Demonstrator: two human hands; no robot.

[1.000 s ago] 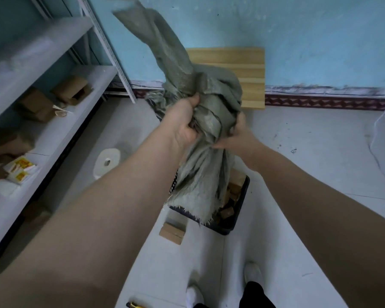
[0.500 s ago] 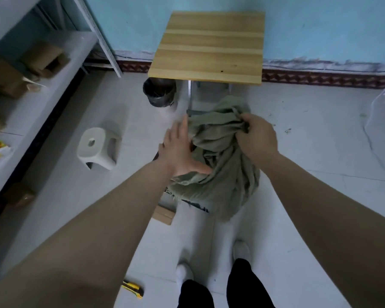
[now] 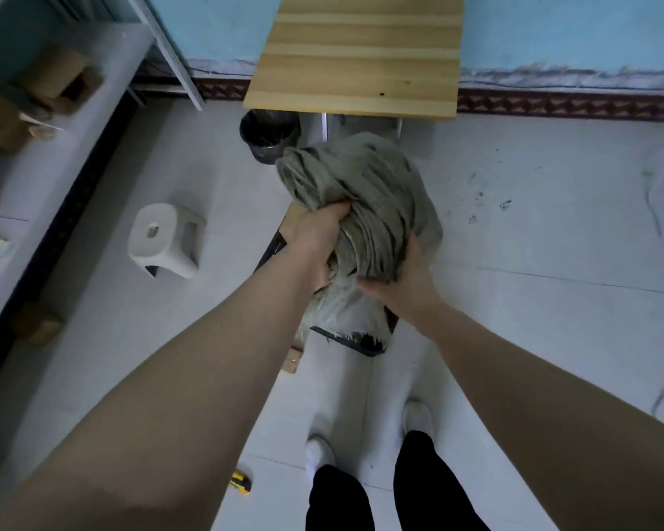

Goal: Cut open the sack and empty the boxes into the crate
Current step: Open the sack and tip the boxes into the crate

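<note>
Both the left hand and right hand clutch the bunched woven sack over the dark crate, apparently shaking out the last boxes; next, lift it clear.

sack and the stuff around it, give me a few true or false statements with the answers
1. Both hands grip the bunched sack. True: the left hand and right hand both clutch it.
2. The sack is held over the dark crate. True.
3. The white stool lies tipped on its side. False: it stands upright on the floor, on the person's left.
4. The yellow cutter is in the right hand. False: it lies on the floor near the feet.
5. A cardboard box lies on the floor outside the crate. True.
6. The black bin stands on the wooden table. False: it stands on the floor beside it.
</note>
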